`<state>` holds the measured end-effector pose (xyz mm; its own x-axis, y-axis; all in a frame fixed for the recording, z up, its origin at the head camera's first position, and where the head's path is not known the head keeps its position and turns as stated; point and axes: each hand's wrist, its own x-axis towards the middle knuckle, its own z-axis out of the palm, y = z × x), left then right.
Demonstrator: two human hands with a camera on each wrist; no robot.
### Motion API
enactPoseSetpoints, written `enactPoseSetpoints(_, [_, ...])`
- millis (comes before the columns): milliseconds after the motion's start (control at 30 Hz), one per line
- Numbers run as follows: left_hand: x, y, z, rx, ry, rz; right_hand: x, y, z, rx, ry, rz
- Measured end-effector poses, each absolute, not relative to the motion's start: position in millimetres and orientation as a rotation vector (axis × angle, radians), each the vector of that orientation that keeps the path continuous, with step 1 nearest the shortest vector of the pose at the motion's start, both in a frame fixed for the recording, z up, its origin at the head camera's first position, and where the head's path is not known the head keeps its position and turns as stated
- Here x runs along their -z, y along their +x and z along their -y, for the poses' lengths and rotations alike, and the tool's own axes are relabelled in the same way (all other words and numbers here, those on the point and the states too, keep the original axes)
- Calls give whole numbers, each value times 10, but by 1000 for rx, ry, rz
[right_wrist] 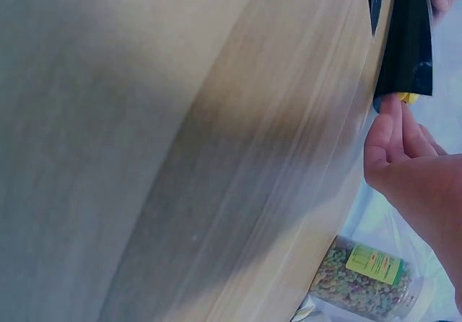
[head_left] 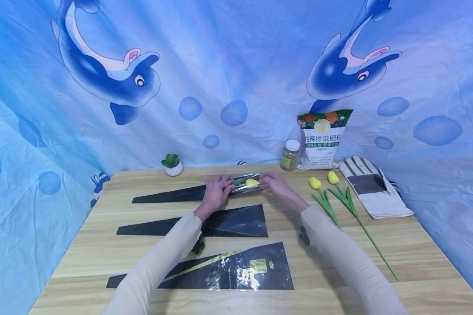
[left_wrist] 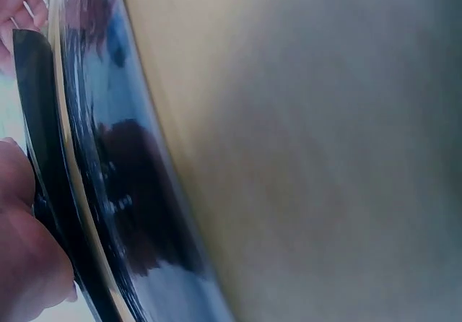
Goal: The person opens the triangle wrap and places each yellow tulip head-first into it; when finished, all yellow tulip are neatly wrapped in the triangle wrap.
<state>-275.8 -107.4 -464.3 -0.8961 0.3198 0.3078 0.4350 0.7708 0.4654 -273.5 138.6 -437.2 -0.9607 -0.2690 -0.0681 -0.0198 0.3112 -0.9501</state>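
Honestly, just gripping the far black sleeve (head_left: 173, 194) crosswise with the left hand (head_left: 217, 192), curling the fingers over the film, probably for stopping something that slick from skidding around on the table (head_left: 421, 271). Working the right hand (head_left: 277, 186) at the wide mouth of that same sleeve, right up by a yellow tulip (head_left: 252, 183), likely for nudging or steadying the bloom from the open end. Not managing to tell whether pinching or only touching over there, what with the fingertips disappearing behind the sleeve's lip.

Pointing all the wide ends to the right, presumably for easy access from the loose flowers' side. Lining the spare sleeves up flat and closer to the body, maybe just for reach. Parking the odds and ends along the back and right side, probably for elbow room.

Okay, counting now. Getting three black sleeves: the far one in hand, the middle sleeve (head_left: 240, 221) and the near sleeve (head_left: 236, 280) with a gold label (head_left: 259, 266). Getting three yellow tulips: one inside the far sleeve, plus a loose tulip (head_left: 325, 204) and a long-stemmed tulip (head_left: 350, 204) lying on the right. Also spotting one potted plant (head_left: 172, 164), one jar (head_left: 290, 159), one bag (head_left: 321, 142) and a white work glove (head_left: 368, 183), not figuring out whether single or doubled up. Oh, and seeing two dolphins (head_left: 84, 65) (head_left: 331, 72) on the blue curtain (head_left: 236, 65).
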Motion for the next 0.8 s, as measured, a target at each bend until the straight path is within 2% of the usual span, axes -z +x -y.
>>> enactPoseSetpoints(567, [4640, -2748, 1009, 814, -584, 2763, 4390, -2804, -1337, 1891, -160, -2126])
enactPoseSetpoints(800, [4631, -2768, 992, 800, -564, 2773, 4379, -2818, -1341, 1877, -239, -2065])
